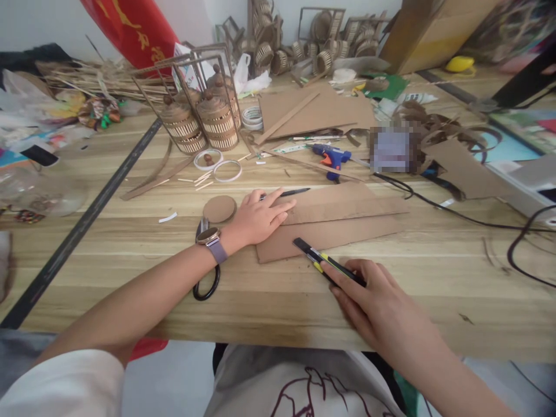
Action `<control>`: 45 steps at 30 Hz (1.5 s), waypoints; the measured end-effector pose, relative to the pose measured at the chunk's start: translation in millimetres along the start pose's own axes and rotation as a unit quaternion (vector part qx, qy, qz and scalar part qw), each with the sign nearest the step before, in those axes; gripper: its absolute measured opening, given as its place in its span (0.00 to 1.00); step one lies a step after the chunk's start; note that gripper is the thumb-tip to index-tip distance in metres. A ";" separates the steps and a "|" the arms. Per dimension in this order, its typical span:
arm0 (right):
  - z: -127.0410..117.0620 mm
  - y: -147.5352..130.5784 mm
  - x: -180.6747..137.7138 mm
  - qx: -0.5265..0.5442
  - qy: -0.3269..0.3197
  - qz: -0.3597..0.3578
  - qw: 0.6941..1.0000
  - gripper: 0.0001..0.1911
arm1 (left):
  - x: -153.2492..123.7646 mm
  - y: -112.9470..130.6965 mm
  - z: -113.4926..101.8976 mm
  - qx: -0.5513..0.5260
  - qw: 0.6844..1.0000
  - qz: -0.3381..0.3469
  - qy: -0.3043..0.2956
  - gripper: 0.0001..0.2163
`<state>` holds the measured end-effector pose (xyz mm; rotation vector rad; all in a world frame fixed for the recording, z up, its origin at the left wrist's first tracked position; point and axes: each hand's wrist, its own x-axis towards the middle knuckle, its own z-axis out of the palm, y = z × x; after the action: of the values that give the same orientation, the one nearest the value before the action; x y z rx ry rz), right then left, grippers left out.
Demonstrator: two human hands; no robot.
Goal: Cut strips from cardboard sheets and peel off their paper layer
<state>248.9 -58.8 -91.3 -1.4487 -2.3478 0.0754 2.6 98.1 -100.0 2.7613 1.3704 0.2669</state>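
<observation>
My left hand (266, 217) lies with fingers spread on a piece of cardboard (330, 202). A narrower cardboard strip (334, 234) sits on the near side of it, with a line or gap between the two. In my right hand (369, 298) is a black and yellow utility knife (324, 260), its tip over the near edge of the strip. A dark pen (297, 191) lies by my left fingers. Just left of that hand is a cardboard disc (219, 208). Black-handled scissors (207, 292) are partly hidden beneath my left wrist.
A blue glue gun (332, 157) and its black cable (456, 217) lie behind and to the right. Lantern-like models (212, 119) stand at the back left, near white tape rings (227, 170). A long black ruler-like strip (87, 217) crosses the table's left side.
</observation>
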 end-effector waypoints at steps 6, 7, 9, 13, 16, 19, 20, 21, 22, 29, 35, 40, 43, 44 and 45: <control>-1.4 -3.2 -3.2 -0.025 -0.003 -0.004 1.000 0.20 | -0.3 -0.9 -0.3 -0.002 1.000 0.008 0.004 0.20; -1.3 -3.9 -2.8 -0.027 -0.002 -0.004 1.000 0.20 | -0.3 -1.0 -0.1 -0.002 1.000 0.009 0.006 0.20; -0.6 -5.0 -1.3 -0.030 0.000 -0.010 0.999 0.20 | -0.3 -1.2 0.3 0.001 1.000 0.009 0.006 0.20; 0.7 -5.8 -0.5 -0.039 0.007 -0.015 0.999 0.20 | 0.0 -1.0 0.4 0.003 1.000 0.005 0.001 0.20; 0.2 -5.5 -1.1 -0.037 0.002 -0.013 0.999 0.21 | 0.1 -1.0 0.7 -0.001 1.000 0.005 -0.001 0.20; -0.3 -5.0 0.4 -0.040 -0.004 -0.022 0.999 0.21 | 0.2 -0.7 0.8 0.001 1.000 0.002 0.001 0.20; -0.4 -4.8 1.0 -0.042 -0.005 -0.027 0.999 0.20 | 0.3 -0.4 0.6 0.002 1.000 0.000 0.000 0.20; -0.5 -4.4 1.3 -0.044 -0.004 -0.032 0.999 0.20 | 0.4 0.0 0.3 0.002 1.000 -0.003 -0.002 0.20; -0.5 -4.0 1.2 -0.047 -0.003 -0.037 0.998 0.20 | 0.6 0.4 -0.1 0.003 1.000 -0.006 -0.006 0.21; 1.1 -4.1 0.6 -0.045 -0.013 -0.035 0.998 0.21 | 0.7 -0.4 0.6 0.004 1.000 0.001 -0.003 0.20; 1.6 -4.0 2.1 -0.047 -0.006 -0.056 0.997 0.20 | 0.3 -1.2 2.1 0.007 1.000 0.002 -0.004 0.21; 2.7 -4.6 4.7 -0.052 -0.014 -0.069 0.996 0.21 | 0.6 0.2 0.4 0.010 1.000 -0.005 -0.007 0.20; 2.6 -4.9 6.0 -0.057 -0.014 -0.074 0.996 0.21 | 0.6 0.8 -0.5 0.013 1.000 -0.004 -0.010 0.20; 2.4 -4.8 6.1 -0.056 -0.016 -0.074 0.996 0.20 | 0.6 0.9 -0.7 0.013 1.000 -0.002 -0.011 0.21; 2.2 -4.6 6.3 -0.055 -0.019 -0.074 0.996 0.20 | 0.6 0.9 -0.8 0.014 1.000 -0.001 -0.010 0.21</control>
<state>241.7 -55.2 -90.4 -1.3279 -2.5179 -0.0665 3.5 97.9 -99.0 2.7769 1.3812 0.2212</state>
